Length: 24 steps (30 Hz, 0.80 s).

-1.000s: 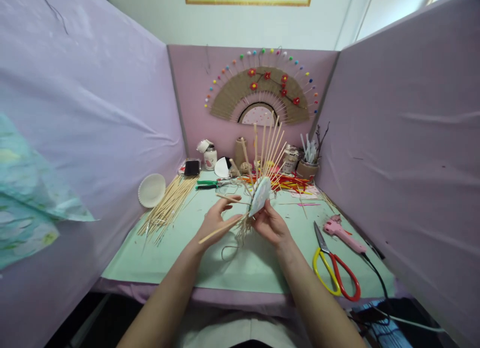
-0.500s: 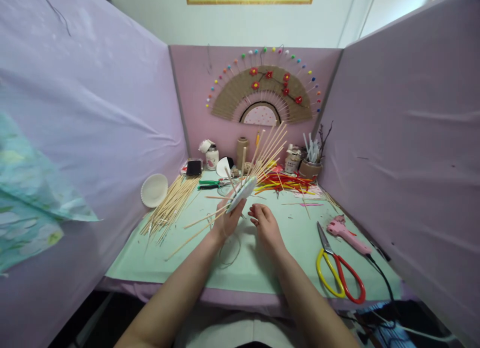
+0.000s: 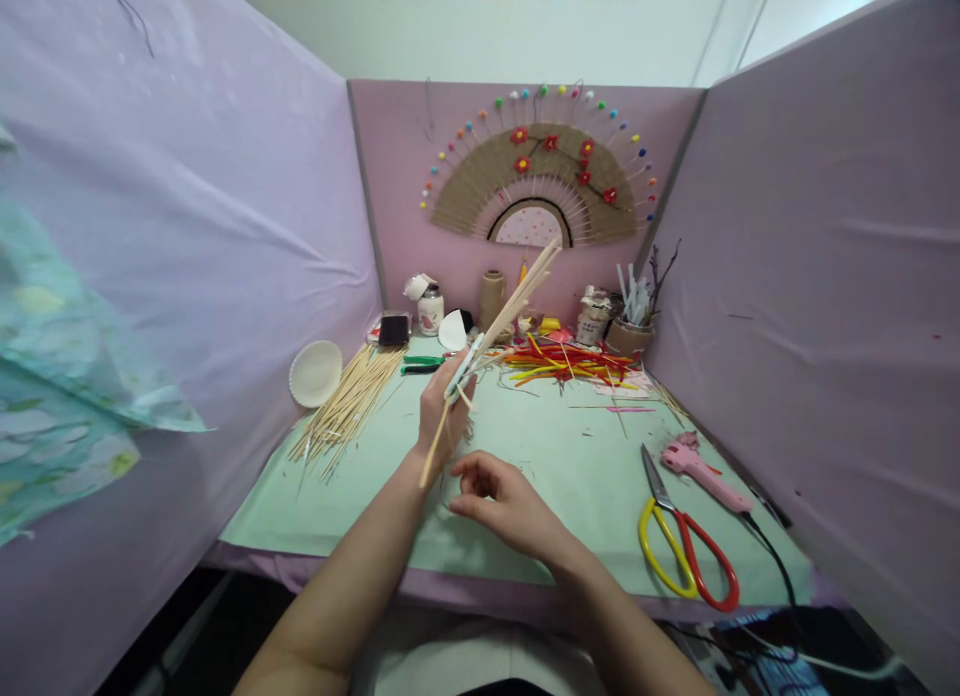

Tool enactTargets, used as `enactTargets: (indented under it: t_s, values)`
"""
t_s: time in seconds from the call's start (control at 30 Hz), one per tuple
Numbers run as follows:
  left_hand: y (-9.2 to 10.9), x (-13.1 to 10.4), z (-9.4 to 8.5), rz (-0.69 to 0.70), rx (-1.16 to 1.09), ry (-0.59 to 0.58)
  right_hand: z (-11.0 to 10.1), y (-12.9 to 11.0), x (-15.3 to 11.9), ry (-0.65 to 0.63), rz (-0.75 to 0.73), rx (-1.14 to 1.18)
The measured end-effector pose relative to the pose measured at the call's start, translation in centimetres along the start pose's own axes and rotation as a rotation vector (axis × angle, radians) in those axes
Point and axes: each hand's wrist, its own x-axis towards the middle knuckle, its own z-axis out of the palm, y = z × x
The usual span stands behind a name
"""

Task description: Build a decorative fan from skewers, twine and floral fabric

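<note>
My left hand (image 3: 441,406) is closed around a pale disc (image 3: 465,366) with thin bamboo sticks (image 3: 521,298) fanning out of it. The disc is tilted nearly edge-on, so the sticks overlap in a narrow bundle pointing up and right, while one stick points down toward my wrist. Below it, my right hand (image 3: 501,496) has its fingers curled, thumb and forefinger near a thin strand of twine (image 3: 442,476). More of the twine hangs beside my left palm. The exact grip at the right fingertips is hard to see.
Loose bamboo sticks (image 3: 349,406) and a white bowl (image 3: 316,374) lie left. Red and yellow strips (image 3: 562,361) spread at the back. Scissors (image 3: 675,536) and a pink glue gun (image 3: 705,473) rest on the right. A decorated fan (image 3: 547,166) hangs on the back panel.
My left hand has turned the disc from a slanted view to nearly edge-on, gathering the sticks visually into one line. My right hand has moved down, left and toward me.
</note>
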Motion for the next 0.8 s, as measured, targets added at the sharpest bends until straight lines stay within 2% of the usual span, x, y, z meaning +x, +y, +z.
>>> enactTargets:
  t_s: [0.13,0.23,0.37,0.57,0.8]
  values:
    - [0.4,0.4,0.1,0.155,0.142,0.053,1.0,0.2,0.8,0.296,-0.105,-0.039]
    - [0.7,0.6,0.0,0.198,0.219,0.044,1.4,0.2,1.5,0.369,-0.193,-0.002]
    - [0.8,0.7,-0.2,0.193,0.264,0.024,0.7,-0.3,1.5,0.379,-0.227,0.136]
    - [1.1,0.6,-0.6,0.155,0.259,-0.015,-2.2,-1.8,1.1,0.342,-0.163,0.339]
    - [3.7,0.7,-1.1,0.09,0.206,-0.107,-5.5,-5.4,2.2,0.389,-0.208,0.504]
